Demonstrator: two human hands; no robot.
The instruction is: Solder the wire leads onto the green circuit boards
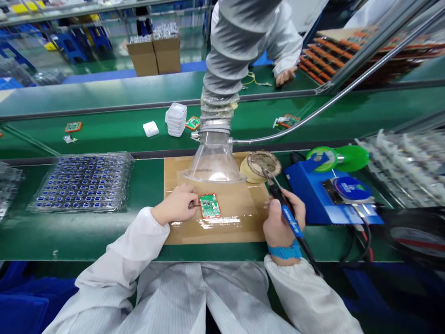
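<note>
A small green circuit board (210, 205) lies on a brown cardboard mat (243, 218) in front of me. My left hand (177, 204) rests on the mat beside the board's left edge, fingers pinched at that edge on something I cannot make out. My right hand (282, 219) is closed round a blue-handled soldering iron (288, 215). The iron's tip points up and away, touching a round tip-cleaning pad (261, 165) at the mat's far right corner. A clear fume-extraction funnel (213, 160) hangs just beyond the board.
A blue soldering station (327, 195) with a green solder spool (339, 158) stands on the right. A clear tray of blue parts (83, 182) lies on the left. White housings (175, 119) and boards sit on the conveyor. Another person's hand (285, 75) rests beyond it.
</note>
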